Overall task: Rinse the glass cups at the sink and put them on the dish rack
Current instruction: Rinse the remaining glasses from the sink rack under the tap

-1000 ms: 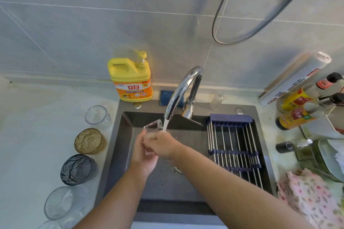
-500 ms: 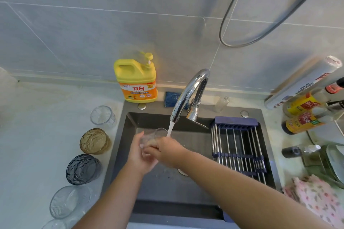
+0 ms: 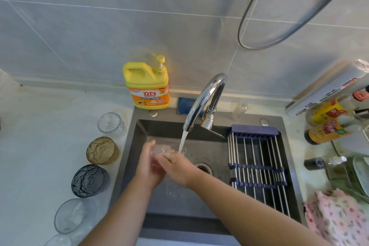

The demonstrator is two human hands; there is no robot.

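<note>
A clear glass cup (image 3: 159, 149) is held over the dark sink (image 3: 209, 146), just left of the water stream from the chrome faucet (image 3: 205, 100). My left hand (image 3: 147, 168) grips the cup from the left and below. My right hand (image 3: 177, 168) holds it from the right, fingers across its front. Along the counter left of the sink stand a clear cup (image 3: 110, 123), an amber cup (image 3: 102, 150), a dark grey cup (image 3: 88, 180) and a ribbed clear cup (image 3: 74, 214). The metal roll-up dish rack (image 3: 257, 164) lies over the sink's right half with nothing on it.
A yellow detergent bottle (image 3: 147, 86) and a blue sponge (image 3: 186, 105) sit behind the sink. Sauce bottles (image 3: 329, 124), a foil roll (image 3: 327, 88) and a pink floral cloth (image 3: 337, 217) crowd the right counter. A hose (image 3: 279, 32) hangs on the tiled wall.
Both hands have lowered the cup slightly and shifted it left of the stream, rubbing it. The camera view has drifted a little; water keeps running.
</note>
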